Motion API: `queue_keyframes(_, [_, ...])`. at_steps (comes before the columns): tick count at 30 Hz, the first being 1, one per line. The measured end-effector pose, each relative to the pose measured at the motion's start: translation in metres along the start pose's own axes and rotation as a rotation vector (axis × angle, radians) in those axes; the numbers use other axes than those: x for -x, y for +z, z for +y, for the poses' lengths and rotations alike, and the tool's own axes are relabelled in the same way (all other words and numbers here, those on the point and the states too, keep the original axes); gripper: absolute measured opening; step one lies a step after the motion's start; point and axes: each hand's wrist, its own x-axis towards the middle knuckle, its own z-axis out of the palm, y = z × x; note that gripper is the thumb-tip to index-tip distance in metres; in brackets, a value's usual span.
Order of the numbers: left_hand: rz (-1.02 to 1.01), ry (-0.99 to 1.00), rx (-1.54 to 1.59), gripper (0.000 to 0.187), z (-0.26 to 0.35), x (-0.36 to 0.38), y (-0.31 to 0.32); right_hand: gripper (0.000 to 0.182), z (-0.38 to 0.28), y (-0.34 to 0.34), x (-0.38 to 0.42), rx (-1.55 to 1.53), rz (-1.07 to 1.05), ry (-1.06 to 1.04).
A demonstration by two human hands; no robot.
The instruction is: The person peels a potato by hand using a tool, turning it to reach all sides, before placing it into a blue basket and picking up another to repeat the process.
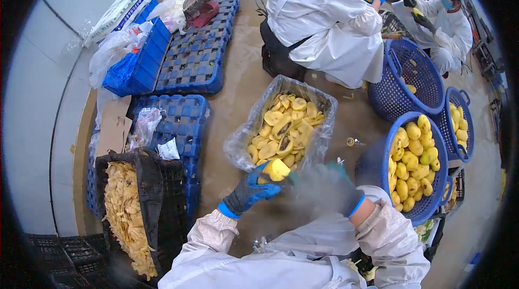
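My left hand (246, 196), in a dark glove with a blue cuff, is closed around a yellow fruit (277, 170) that looks like a peeled mango. Close beside it on the right is my gloved right hand (327, 189), smeared by motion. Its fingers, and anything in them, cannot be made out. Just beyond both hands stands a crate lined with clear plastic (236, 145). Inside lie cut yellow fruit pieces (281, 127), some with dark centres.
Whole yellow fruits (413, 151) fill a blue basket (373, 164) at right; more blue baskets stand behind. A black crate (151, 181) of pale peelings is at left, near blue pallets (197, 51). Two people in white work ahead, one bending (324, 13), one crouching (446, 24).
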Motion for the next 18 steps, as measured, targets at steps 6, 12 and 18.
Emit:
queue_keyframes(6, [-0.044,0.248,-0.021,0.087,0.028,0.009,0.013,0.041,0.065,0.019,0.036,-0.188,-0.021,0.384])
queue_keyframes(12, [0.078,0.229,0.049,0.085,0.021,0.002,0.02,0.054,0.041,0.008,0.026,-0.298,0.081,0.275])
queue_keyframes(18, [0.028,0.2,-0.052,0.082,0.015,-0.001,0.016,0.052,0.003,-0.013,0.014,-0.186,0.049,0.018])
